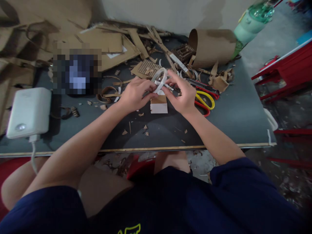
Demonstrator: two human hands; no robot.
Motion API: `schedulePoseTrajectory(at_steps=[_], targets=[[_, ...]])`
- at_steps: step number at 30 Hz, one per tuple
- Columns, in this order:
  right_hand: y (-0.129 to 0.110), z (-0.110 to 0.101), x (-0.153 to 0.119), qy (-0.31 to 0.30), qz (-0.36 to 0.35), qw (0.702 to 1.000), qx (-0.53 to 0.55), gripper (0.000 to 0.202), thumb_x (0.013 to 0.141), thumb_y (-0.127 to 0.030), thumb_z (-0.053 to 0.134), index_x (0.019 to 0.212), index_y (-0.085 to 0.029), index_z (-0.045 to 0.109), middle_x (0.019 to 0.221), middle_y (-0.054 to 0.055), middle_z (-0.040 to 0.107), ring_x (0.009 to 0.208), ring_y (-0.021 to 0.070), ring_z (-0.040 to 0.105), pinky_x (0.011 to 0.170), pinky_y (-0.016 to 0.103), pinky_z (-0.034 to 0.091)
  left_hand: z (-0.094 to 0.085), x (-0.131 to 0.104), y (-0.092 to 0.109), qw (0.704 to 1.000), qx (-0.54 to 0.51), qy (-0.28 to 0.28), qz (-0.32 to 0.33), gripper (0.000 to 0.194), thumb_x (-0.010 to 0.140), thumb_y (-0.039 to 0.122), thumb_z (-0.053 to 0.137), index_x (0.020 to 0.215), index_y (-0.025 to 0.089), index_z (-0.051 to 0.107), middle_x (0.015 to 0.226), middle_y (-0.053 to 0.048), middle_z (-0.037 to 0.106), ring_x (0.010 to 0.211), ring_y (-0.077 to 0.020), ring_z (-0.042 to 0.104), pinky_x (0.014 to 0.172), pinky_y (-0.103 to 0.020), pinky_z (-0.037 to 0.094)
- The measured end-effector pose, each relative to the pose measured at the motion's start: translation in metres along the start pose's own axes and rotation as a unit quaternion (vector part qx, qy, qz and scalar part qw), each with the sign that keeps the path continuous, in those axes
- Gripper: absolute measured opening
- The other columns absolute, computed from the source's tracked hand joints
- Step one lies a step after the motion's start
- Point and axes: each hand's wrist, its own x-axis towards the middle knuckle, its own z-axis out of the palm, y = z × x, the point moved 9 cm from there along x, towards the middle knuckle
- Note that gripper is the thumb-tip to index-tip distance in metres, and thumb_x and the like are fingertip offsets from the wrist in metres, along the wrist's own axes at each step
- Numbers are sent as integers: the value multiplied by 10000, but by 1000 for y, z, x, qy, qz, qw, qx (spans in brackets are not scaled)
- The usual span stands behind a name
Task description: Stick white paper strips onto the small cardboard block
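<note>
Left hand (135, 94): clenched on the lower left side of a white tape ring (159, 79), fingers curled around the rim. Right hand (182, 94): pinched on a loose white strip (165, 85) leading off the ring, thumb and forefinger closed on it. Ring held upright and slightly tilted, raised above the dark bench (231, 110), between both hands near the bench centre.

Directly below the hands, resting on the bench: a small cardboard block (159, 105) with a white lower edge. Just right of the right hand, partly hidden by it: scissors with yellow handles (207, 99) and scissors with red handles (206, 91), lying flat and side by side. Behind the hands: a corrugated cardboard piece (146, 68), thin cardboard strips and a heap of offcuts. At the far right of the bench: a brown cardboard roll (214, 45) lying on its side, touching a green bottle (251, 24). At the left edge: a white power bank (29, 112) with a cable hanging off the front. Small cardboard scraps (146, 128) scattered across the near bench surface.
</note>
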Motion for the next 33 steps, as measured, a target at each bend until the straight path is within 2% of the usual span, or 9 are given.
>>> schedulePoseTrajectory(at_steps=[8, 13, 16, 21, 24, 27, 29, 31, 33], targets=[[-1, 1, 2, -14, -20, 1000, 8, 491, 981, -579, 424, 1277, -243, 625, 1114, 83, 749, 1074, 249, 702, 1034, 474, 548, -2, -2, 0, 998, 66, -20, 11, 334, 1026, 503, 408, 997, 246, 620, 927, -76, 709, 874, -246, 671, 830, -425, 488], [-14, -5, 3, 5, -66, 998, 17, 340, 992, -474, 463, 1011, -238, 708, 1008, 73, 770, 1007, 224, 720, 962, 436, 578, -7, -3, -3, 992, 123, -25, 12, 382, 1060, 482, 333, 1029, 245, 631, 1014, -70, 721, 984, -216, 665, 831, -403, 484], [-20, -7, 2, 16, -88, 996, 16, 311, 981, -455, 484, 945, -246, 711, 964, 51, 775, 963, 209, 726, 929, 422, 589, -11, -2, -6, 990, 137, -22, -2, 394, 1064, 474, 329, 1016, 231, 635, 1048, -78, 720, 984, -216, 658, 825, -412, 475], [-12, -11, 2, 35, -37, 999, 15, 395, 989, -501, 402, 894, -245, 688, 898, 63, 749, 930, 220, 713, 940, 447, 579, -19, 1, -7, 993, 119, -6, -17, 355, 1038, 498, 409, 1041, 216, 624, 969, -89, 707, 986, -244, 642, 867, -442, 461], [-2, -8, 3, -4, 23, 1000, -10, 473, 962, -571, 391, 1200, -226, 609, 1196, 122, 691, 1154, 276, 648, 1044, 501, 529, -16, 2, 6, 991, 133, -27, 14, 392, 1031, 523, 413, 972, 197, 622, 865, -82, 687, 902, -237, 640, 839, -439, 467], [2, 5, 4, -83, 33, 996, -21, 690, 940, -607, 420, 1511, -229, 340, 1516, 130, 494, 1379, 301, 503, 1140, 511, 467, -10, 3, 18, 987, 148, -54, 42, 412, 1040, 507, 394, 887, 197, 617, 774, -59, 645, 840, -227, 634, 817, -425, 468], [-1, 15, 5, -124, -1, 992, -10, 612, 958, -614, 394, 1458, -265, 454, 1515, 93, 519, 1403, 290, 493, 1163, 511, 449, -7, 3, 20, 983, 162, -64, 51, 414, 1036, 519, 401, 882, 205, 622, 765, -51, 637, 834, -226, 636, 806, -411, 468], [-3, 23, 5, -141, -36, 989, 1, 525, 977, -620, 373, 1280, -279, 634, 1424, 65, 617, 1364, 280, 542, 1158, 523, 450, -4, 2, 17, 981, 170, -73, 53, 414, 1028, 541, 410, 904, 214, 631, 782, -50, 647, 840, -227, 635, 809, -408, 468], [-3, 28, 4, -147, -52, 988, 5, 497, 986, -610, 392, 1162, -267, 705, 1299, 61, 702, 1276, 267, 615, 1124, 518, 479, -2, 1, 12, 982, 163, -80, 46, 395, 1022, 546, 420, 929, 228, 636, 803, -51, 660, 857, -231, 634, 828, -418, 466]])
